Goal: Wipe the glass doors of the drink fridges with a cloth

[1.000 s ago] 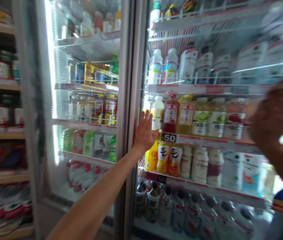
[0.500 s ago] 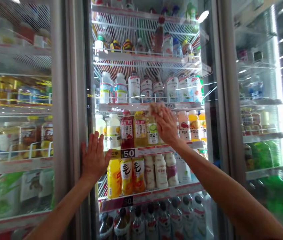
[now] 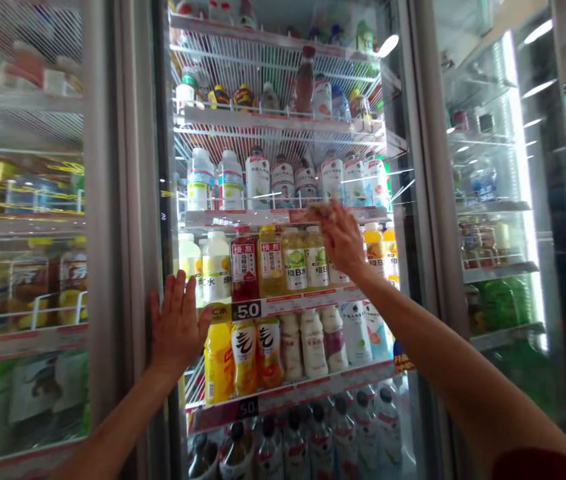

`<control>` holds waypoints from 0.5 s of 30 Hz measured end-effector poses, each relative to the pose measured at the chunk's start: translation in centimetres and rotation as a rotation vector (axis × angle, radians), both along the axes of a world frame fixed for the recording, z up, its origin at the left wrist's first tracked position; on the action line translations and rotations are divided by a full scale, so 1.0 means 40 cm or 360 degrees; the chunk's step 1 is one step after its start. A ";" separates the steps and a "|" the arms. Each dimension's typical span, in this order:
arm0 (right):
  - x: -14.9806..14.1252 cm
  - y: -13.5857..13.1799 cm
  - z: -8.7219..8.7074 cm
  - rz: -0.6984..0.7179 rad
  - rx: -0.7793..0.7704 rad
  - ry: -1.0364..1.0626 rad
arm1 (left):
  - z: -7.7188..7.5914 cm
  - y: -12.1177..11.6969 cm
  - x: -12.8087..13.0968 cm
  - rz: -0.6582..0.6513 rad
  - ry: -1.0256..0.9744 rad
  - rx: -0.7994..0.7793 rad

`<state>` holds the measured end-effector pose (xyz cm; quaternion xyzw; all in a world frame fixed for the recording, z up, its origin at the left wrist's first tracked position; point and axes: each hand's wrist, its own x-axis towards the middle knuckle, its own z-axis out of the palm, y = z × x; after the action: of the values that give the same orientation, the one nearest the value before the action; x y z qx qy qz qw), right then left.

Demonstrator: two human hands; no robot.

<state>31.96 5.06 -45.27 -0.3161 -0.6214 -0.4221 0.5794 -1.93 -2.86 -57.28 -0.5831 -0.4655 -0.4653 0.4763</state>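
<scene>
My left hand (image 3: 177,327) lies flat against the left edge of a drinks cooler's glass door (image 3: 161,153), fingers stretched upward. Higher and to the right, my right hand (image 3: 341,235) is at the glass with a crumpled pale cloth (image 3: 321,212) under its fingers. Motion blurs the cloth and fingertips. Behind the glass, bottles with green fruit labels (image 3: 295,260) stand just left of my right wrist. A dark red bottle (image 3: 245,263) is on the same shelf, between my two hands.
Wire shelves (image 3: 283,120) inside the cooler carry rows of bottles. A black price tag (image 3: 247,310) is fixed to one shelf edge. Metal door frames (image 3: 105,200) stand on both sides, with more stocked coolers beyond. Ceiling lights reflect in the glass.
My right hand and the cloth have shifted slightly right across the glass, uncovering more of the green-label bottles. My left hand stays on the door edge. The view has turned a little to the right.
</scene>
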 end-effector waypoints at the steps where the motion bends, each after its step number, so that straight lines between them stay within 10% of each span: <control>1: 0.019 0.000 0.017 -0.0004 -0.0005 0.0246 | 0.000 0.000 0.000 -0.0006 -0.0014 -0.0005; 5: -0.001 -0.003 0.043 0.0012 -0.0024 0.0678 | -0.003 0.002 0.002 -0.0009 -0.0056 -0.0006; 10: -0.171 -0.051 -0.038 0.0038 -0.0009 -0.0573 | -0.009 0.006 -0.006 -0.0008 -0.0009 0.0013; 15: -0.155 -0.036 0.019 0.0176 0.0024 0.0270 | -0.007 0.012 -0.016 0.0030 0.0009 0.0015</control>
<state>25.74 3.61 -44.50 -0.3115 -0.5834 -0.3659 0.6548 -2.56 -2.36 -57.56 -0.5778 -0.4674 -0.4613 0.4847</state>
